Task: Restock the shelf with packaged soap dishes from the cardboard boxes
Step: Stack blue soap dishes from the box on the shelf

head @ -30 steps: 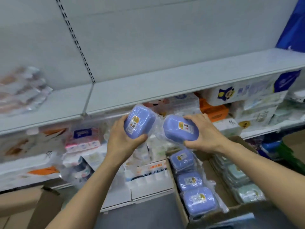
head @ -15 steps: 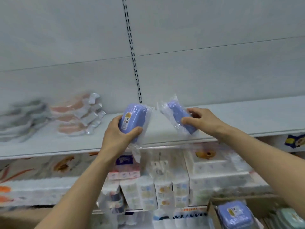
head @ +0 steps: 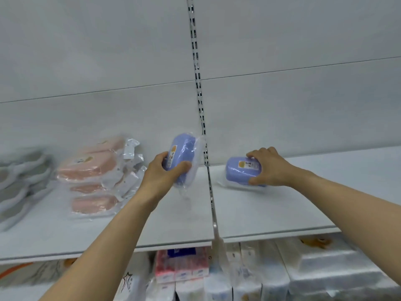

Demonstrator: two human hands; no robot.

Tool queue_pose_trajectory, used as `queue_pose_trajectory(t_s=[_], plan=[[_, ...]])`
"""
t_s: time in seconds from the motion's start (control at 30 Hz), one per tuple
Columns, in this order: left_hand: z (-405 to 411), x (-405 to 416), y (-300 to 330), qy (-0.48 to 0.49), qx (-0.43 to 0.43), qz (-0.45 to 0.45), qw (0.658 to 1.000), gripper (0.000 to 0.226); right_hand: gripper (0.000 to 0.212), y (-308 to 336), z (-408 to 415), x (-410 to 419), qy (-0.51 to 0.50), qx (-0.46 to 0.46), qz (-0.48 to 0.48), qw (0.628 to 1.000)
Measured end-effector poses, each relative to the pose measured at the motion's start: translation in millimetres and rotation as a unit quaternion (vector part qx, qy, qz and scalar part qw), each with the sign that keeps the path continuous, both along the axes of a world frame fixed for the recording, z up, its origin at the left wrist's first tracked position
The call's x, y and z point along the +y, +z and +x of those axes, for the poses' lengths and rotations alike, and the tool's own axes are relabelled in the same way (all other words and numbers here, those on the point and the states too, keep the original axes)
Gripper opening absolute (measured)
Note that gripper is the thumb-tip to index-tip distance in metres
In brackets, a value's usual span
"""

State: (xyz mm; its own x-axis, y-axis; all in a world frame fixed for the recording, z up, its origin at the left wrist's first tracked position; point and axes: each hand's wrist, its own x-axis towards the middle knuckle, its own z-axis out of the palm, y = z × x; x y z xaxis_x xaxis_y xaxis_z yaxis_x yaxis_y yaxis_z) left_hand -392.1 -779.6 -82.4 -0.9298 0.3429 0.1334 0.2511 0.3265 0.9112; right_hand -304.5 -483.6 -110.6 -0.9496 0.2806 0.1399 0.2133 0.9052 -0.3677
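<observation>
The left hand (head: 161, 174) curls fingers and thumb around a blue wrapped soap dish (head: 181, 158) held tilted above the white shelf (head: 271, 209), left of the slotted upright (head: 200, 109), while the right hand (head: 269, 168) clasps another blue soap dish (head: 240, 172) lying flat on the shelf right of that upright, pink packaged dishes (head: 93, 168) stacked farther left.

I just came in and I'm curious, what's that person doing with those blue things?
A person is putting wrapped soap dishes on a white shelf. The right hand has its grip on a blue soap dish lying flat on the shelf. The left hand holds another blue one tilted up, not set down yet. Pink soap dishes are already stacked further left.
</observation>
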Motion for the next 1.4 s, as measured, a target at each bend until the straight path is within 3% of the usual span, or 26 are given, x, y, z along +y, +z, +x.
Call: queue_pose_trajectory(t_s=[0.13,0.3,0.33,0.4,0.47,0.5,0.57,0.67,0.73,0.83,0.93,1.0,1.1,1.2,1.27,1.4], plan=[[-21,6,-5,-0.011,-0.041,0.014,0.999,0.066,0.066,-8,-28,9,0.031,-0.031,-0.004,0.999],[-34,16,-8,-0.001,-0.052,0.017,0.998,0.067,0.042,-10,-56,22,0.068,-0.04,0.001,0.997],[-36,19,-7,-0.002,-0.053,0.018,0.998,0.067,0.045,-10,-58,26,0.08,-0.04,-0.016,0.996],[-41,23,-6,-0.002,-0.054,0.025,0.998,0.063,0.057,-3,-58,34,0.068,0.002,-0.14,0.988],[-44,28,-6,-0.004,-0.061,0.033,0.998,0.059,0.053,8,-58,45,0.005,0.092,-0.258,0.962],[-44,32,-6,-0.007,-0.063,0.037,0.997,0.061,0.047,14,-58,52,-0.03,0.122,-0.263,0.956],[-43,40,-7,-0.012,-0.066,0.042,0.997,0.067,0.04,21,-56,62,-0.066,0.116,-0.259,0.957],[-38,51,-6,-0.024,-0.068,0.048,0.996,0.061,0.037,23,-49,60,-0.052,0.033,-0.312,0.948],[-33,57,-3,-0.04,-0.073,0.048,0.995,0.051,0.038,26,-46,55,-0.025,0.035,-0.285,0.958],[-32,62,-2,-0.061,-0.047,0.034,0.996,0.051,0.045,41,-42,38,0.031,0.113,-0.244,0.963],[-33,66,-1,-0.05,0.041,-0.03,0.997,0.08,0.078,62,-35,19,0.147,0.135,-0.167,0.966],[-33,69,1,-0.043,0.111,-0.074,0.99,0.096,0.099,73,-31,7,0.213,0.108,-0.067,0.969],[-29,78,8,-0.057,0.191,-0.113,0.973,0.103,0.112,78,-33,-4,0.249,0.08,0.068,0.963],[-28,89,12,-0.099,0.252,-0.126,0.954,0.109,0.101,70,-39,-4,0.243,0.081,0.068,0.964],[-34,91,9,-0.093,0.248,-0.124,0.956,0.114,0.092,63,-41,2,0.209,0.086,0.044,0.973],[-39,87,-12,-0.009,0.105,-0.049,0.993,0.095,0.077,42,-48,28,0.107,0.103,-0.081,0.986]])
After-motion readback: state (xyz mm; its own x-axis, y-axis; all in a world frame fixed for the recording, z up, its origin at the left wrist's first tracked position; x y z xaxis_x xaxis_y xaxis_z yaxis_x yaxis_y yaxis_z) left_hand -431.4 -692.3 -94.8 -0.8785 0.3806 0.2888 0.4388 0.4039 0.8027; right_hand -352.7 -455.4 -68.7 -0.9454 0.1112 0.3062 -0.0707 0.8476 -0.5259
